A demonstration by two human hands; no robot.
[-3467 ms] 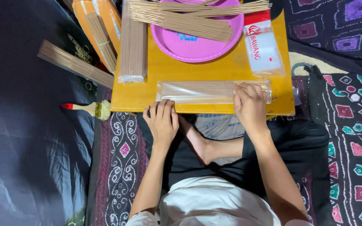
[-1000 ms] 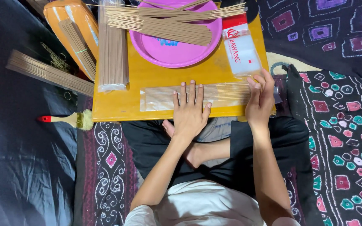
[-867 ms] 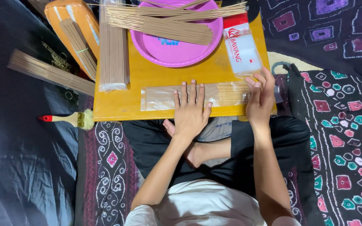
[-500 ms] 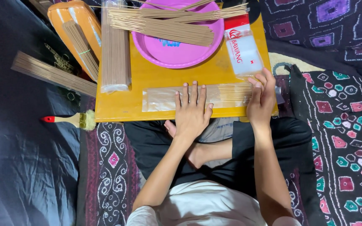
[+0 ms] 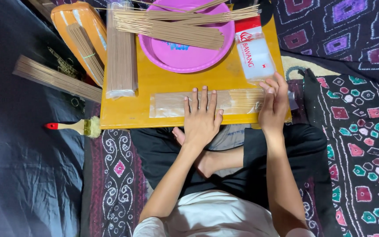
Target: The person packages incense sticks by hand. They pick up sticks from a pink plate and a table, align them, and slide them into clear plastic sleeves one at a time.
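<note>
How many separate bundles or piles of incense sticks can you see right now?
5, perhaps more hidden beyond the frame's top edge: the clear packet under both hands, a wrapped bundle on the yellow board, loose sticks across the pink basin, a tied bundle on the orange tray, one on the dark cloth.

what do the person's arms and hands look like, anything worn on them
Both arms are bare from the hands up to the elbows. The left hand and right hand show no gloves, rings, watch or bracelet. No sleeve shows on either forearm.
</note>
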